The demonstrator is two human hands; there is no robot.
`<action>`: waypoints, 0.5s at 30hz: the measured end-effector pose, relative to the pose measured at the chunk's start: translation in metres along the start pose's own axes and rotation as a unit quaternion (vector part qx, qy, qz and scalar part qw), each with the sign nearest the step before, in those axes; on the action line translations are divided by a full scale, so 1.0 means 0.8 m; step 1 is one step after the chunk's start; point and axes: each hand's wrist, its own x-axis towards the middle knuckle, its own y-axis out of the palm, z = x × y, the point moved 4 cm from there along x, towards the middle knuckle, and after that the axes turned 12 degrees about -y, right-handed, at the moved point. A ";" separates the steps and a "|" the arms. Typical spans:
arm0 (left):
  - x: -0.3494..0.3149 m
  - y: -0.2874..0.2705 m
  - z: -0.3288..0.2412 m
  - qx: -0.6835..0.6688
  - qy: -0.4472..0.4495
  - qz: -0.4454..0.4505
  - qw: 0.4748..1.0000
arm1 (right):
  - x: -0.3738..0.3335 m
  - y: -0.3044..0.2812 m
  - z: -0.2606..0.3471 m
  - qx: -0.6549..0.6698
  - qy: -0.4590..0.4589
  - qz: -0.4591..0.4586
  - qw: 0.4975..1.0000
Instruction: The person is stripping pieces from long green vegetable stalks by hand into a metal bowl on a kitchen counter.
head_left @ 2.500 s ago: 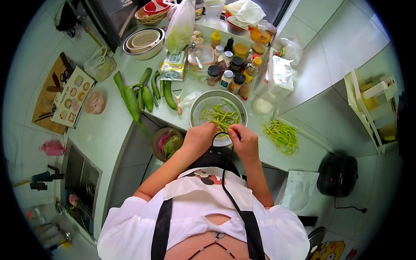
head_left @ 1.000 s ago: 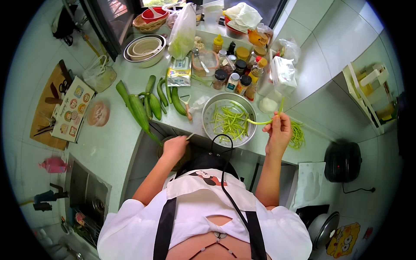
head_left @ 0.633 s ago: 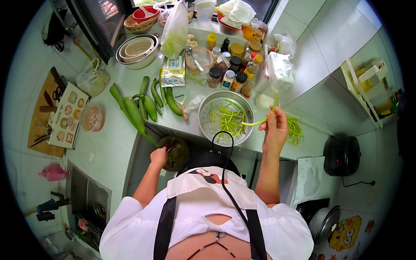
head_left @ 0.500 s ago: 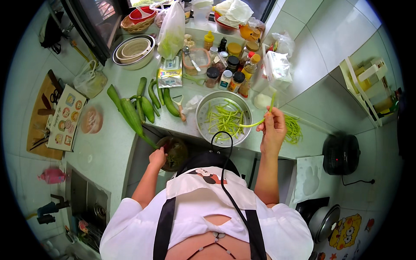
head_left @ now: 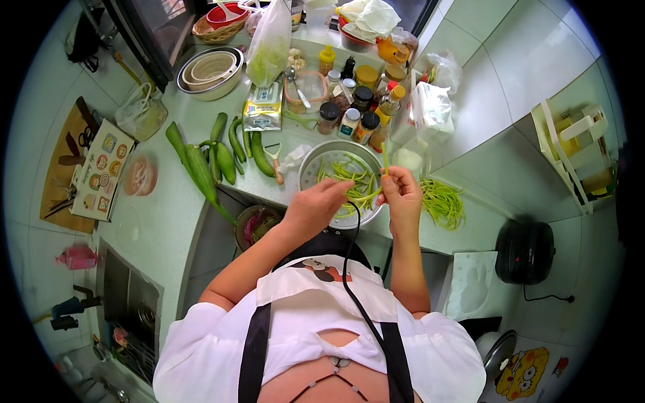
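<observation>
Mid-trim, I'd say: right hand [head_left: 402,195] pinches 1 green bean [head_left: 376,191] upright over the metal colander [head_left: 311,168] at counter centre, left hand [head_left: 316,205] pinching its near end; next move likely needs a clean snap without dropping either piece.
</observation>
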 end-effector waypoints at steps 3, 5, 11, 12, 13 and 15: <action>0.002 0.021 -0.013 0.019 0.039 0.045 0.998 | 0.006 -0.002 0.001 0.001 0.010 0.027 1.000; -0.001 0.031 -0.017 0.041 0.042 0.059 0.997 | 0.008 -0.007 -0.002 0.009 0.019 0.056 0.998; 0.003 0.048 -0.014 0.068 -0.022 0.071 0.995 | 0.010 -0.024 -0.002 0.011 0.029 0.049 0.998; 0.003 0.051 -0.016 0.080 -0.025 0.078 0.993 | 0.009 -0.028 -0.001 0.009 0.031 0.048 0.998; 0.004 0.053 -0.018 0.091 -0.028 0.082 0.992 | 0.010 -0.030 0.000 0.006 0.032 0.048 0.998; 0.007 0.056 -0.016 0.072 -0.034 0.053 0.995 | 0.011 -0.037 0.004 0.004 0.031 0.038 0.999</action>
